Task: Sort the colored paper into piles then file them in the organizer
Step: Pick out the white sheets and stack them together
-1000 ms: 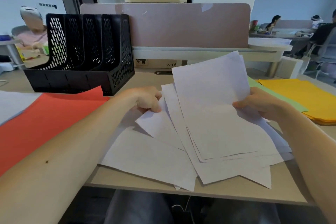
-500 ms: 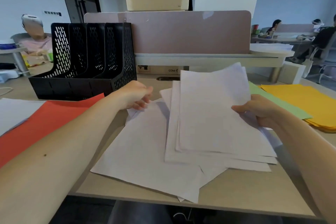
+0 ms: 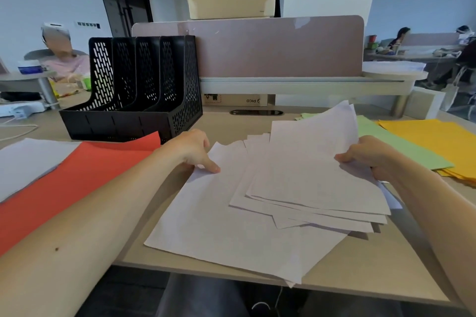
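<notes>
Head view, notes from my seat.

- Nearest: loose white paper sheets (image 3: 231, 226), fanned and crooked on the beige wooden desk (image 3: 381, 267). One corner hangs past the front edge.
- My left hand (image 3: 193, 149) holds the upper left edge of the lowest sheets. The thumb lies on top and the other fingers are curled, seemingly underneath.
- My right hand (image 3: 365, 159) grips the right edge of the upper sheets, tilting them off the desk.
- Step in hand, as I judge it: gather the white sheets into one pile. I should draw both hands inward, stand the pile on its long edge and tap it square. A light grip is best, since thin sheets will likely slide and crease.
- Further out: flat red paper pile (image 3: 77, 175) on the left. A pale green paper sheet (image 3: 391, 149) overlaps a yellow-orange paper pile (image 3: 438, 141) on the right.
- Far left: black perforated plastic organizer (image 3: 134, 90), with no paper visible in its slots.
</notes>
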A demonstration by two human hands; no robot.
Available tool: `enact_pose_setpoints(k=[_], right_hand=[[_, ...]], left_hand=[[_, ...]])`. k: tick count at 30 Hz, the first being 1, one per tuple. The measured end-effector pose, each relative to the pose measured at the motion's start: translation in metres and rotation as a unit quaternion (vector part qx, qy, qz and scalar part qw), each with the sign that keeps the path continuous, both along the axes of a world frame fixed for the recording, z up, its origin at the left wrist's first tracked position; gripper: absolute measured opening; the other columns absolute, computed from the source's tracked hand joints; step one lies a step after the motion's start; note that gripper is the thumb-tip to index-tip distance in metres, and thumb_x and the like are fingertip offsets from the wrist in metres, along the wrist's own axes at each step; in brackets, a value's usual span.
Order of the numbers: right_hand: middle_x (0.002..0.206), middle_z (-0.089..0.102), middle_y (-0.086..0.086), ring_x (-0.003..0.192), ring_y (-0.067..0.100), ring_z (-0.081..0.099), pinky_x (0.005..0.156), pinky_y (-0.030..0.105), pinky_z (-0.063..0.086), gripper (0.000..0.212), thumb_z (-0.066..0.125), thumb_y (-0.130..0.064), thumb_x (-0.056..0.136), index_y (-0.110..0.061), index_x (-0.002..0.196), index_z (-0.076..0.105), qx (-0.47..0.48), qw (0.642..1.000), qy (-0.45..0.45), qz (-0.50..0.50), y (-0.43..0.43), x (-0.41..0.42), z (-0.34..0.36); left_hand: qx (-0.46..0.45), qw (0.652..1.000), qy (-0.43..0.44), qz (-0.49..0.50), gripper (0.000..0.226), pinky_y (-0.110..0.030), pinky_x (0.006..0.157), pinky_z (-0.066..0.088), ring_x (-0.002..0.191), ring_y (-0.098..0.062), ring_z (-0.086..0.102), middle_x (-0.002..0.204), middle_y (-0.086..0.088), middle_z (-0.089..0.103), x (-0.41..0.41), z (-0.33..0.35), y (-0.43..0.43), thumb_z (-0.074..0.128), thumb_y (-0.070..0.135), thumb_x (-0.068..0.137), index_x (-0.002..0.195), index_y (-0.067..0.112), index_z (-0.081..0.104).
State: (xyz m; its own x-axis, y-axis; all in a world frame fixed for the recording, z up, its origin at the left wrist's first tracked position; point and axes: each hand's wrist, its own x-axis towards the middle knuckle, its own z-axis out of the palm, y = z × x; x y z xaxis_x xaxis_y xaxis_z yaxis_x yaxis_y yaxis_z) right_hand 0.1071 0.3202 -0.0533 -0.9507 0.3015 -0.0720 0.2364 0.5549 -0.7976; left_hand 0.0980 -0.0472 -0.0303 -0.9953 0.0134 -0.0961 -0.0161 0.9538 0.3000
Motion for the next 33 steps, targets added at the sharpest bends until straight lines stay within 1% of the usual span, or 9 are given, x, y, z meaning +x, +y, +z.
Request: enact_pose_setpoints(k=[3, 8, 13, 19, 22, 25, 28, 31, 33], right_hand=[[0.101, 0.067, 0.019, 0.091, 0.038, 0.063, 0.086, 0.046, 0.055, 0.029, 0.075, -0.014, 0.082, 0.004, 0.102, 0.063, 0.001, 1.000, 0.000, 0.001, -0.003, 0.000, 0.000], [0.103, 0.066, 0.019, 0.091, 0.038, 0.063, 0.088, 0.046, 0.055, 0.031, 0.075, -0.014, 0.081, 0.004, 0.103, 0.062, -0.010, 1.000, -0.011, 0.009, -0.008, 0.000, -0.002], [0.107, 0.067, 0.017, 0.098, 0.037, 0.064, 0.095, 0.049, 0.052, 0.025, 0.072, -0.011, 0.084, 0.001, 0.104, 0.062, -0.065, 0.998, -0.017, 0.019, -0.009, 0.000, -0.001], [0.107, 0.069, 0.019, 0.089, 0.035, 0.068, 0.078, 0.040, 0.056, 0.021, 0.062, 0.002, 0.089, 0.006, 0.110, 0.061, -0.206, 0.978, -0.013, 0.036, -0.014, 0.005, 0.003], [0.108, 0.070, 0.018, 0.087, 0.031, 0.069, 0.069, 0.035, 0.059, 0.022, 0.058, 0.003, 0.091, 0.006, 0.113, 0.061, -0.258, 0.965, 0.002, 0.053, -0.018, 0.006, 0.004], [0.113, 0.069, 0.018, 0.101, 0.034, 0.067, 0.092, 0.044, 0.053, 0.026, 0.060, 0.000, 0.092, 0.008, 0.117, 0.060, -0.260, 0.963, 0.013, 0.067, -0.024, 0.006, 0.002], [0.112, 0.070, 0.014, 0.101, 0.030, 0.066, 0.088, 0.038, 0.051, 0.025, 0.062, -0.002, 0.091, 0.005, 0.115, 0.062, -0.244, 0.966, 0.030, 0.085, -0.031, 0.006, 0.001], [0.114, 0.070, 0.014, 0.106, 0.034, 0.065, 0.101, 0.048, 0.046, 0.026, 0.065, -0.005, 0.089, 0.001, 0.114, 0.064, -0.231, 0.967, 0.027, 0.107, -0.036, 0.005, -0.001], [0.114, 0.070, 0.014, 0.106, 0.033, 0.065, 0.105, 0.049, 0.044, 0.019, 0.065, -0.004, 0.089, -0.002, 0.108, 0.065, -0.229, 0.966, 0.028, 0.115, -0.039, 0.007, 0.000]], left_hand=[[0.013, 1.000, -0.007, 0.009, 0.054, -0.033, 0.081, 0.050, 0.093, -0.022, 0.061, 0.105, -0.001, 0.062, 0.001, -0.001, 0.001, 0.090, 0.044, 0.064, 0.104, 0.014, 0.067], [0.147, 0.989, 0.011, 0.026, 0.091, -0.035, 0.091, 0.048, 0.118, -0.026, 0.056, 0.135, -0.005, 0.055, 0.000, -0.005, 0.003, 0.093, 0.024, 0.063, 0.142, 0.015, 0.048], [0.177, 0.982, 0.058, 0.009, 0.017, -0.033, 0.066, 0.044, 0.072, -0.025, 0.059, 0.081, -0.006, 0.064, -0.004, -0.008, 0.004, 0.074, 0.024, 0.084, 0.083, 0.007, 0.070], [0.134, 0.944, 0.302, 0.010, 0.043, -0.032, 0.059, 0.019, 0.057, -0.024, 0.027, 0.055, 0.000, 0.022, -0.007, -0.014, 0.011, 0.052, 0.014, 0.085, 0.055, 0.019, 0.021], [0.251, 0.918, 0.302, 0.055, 0.037, -0.035, 0.055, 0.016, 0.056, -0.020, 0.026, 0.058, -0.001, 0.027, -0.007, -0.008, 0.015, 0.047, 0.010, 0.091, 0.061, 0.016, 0.026], [0.399, 0.881, 0.225, 0.114, 0.030, -0.031, 0.053, 0.021, 0.060, -0.018, 0.033, 0.067, 0.000, 0.035, -0.004, -0.008, 0.023, 0.040, 0.014, 0.098, 0.069, 0.016, 0.034], [0.530, 0.820, 0.185, 0.110, 0.030, -0.029, 0.057, 0.027, 0.065, -0.017, 0.041, 0.071, -0.002, 0.042, 0.005, -0.011, 0.038, 0.038, 0.023, 0.103, 0.075, 0.014, 0.044], [0.539, 0.823, 0.162, 0.082, 0.048, -0.020, 0.075, 0.044, 0.100, -0.015, 0.062, 0.115, -0.001, 0.063, 0.016, -0.010, 0.049, 0.040, 0.048, 0.103, 0.121, 0.009, 0.061], [0.549, 0.821, 0.153, 0.033, 0.040, -0.026, 0.078, 0.052, 0.104, -0.015, 0.067, 0.114, 0.001, 0.070, 0.018, -0.011, 0.052, 0.051, 0.045, 0.099, 0.125, 0.017, 0.062]])
